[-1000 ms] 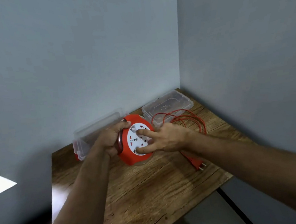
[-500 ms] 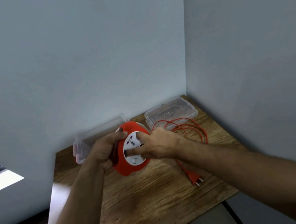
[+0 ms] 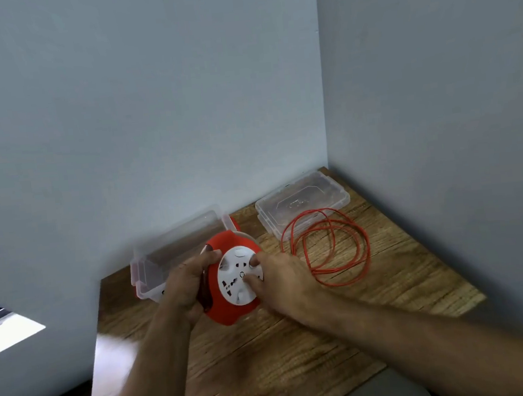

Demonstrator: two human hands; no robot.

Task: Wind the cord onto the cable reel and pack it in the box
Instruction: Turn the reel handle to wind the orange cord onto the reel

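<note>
The red cable reel (image 3: 229,309) with a white socket face (image 3: 234,280) is tilted up over the wooden table (image 3: 300,353). My left hand (image 3: 187,284) grips its left rim from the side. My right hand (image 3: 282,280) touches the white face with thumb and fingertips. The red cord (image 3: 333,248) lies in loose loops on the table to the right of the reel; its plug is hidden. The clear plastic box (image 3: 163,258) stands open behind the reel, against the wall.
The box's clear lid (image 3: 302,203) lies flat in the back right corner, with the cord loops overlapping its front edge. Walls close the table at the back and right. The table's front edge runs below my forearms.
The white face has turned under my right fingers, and the reel has shifted slightly. The cord's plug, earlier visible near the front of the table, is now out of sight.
</note>
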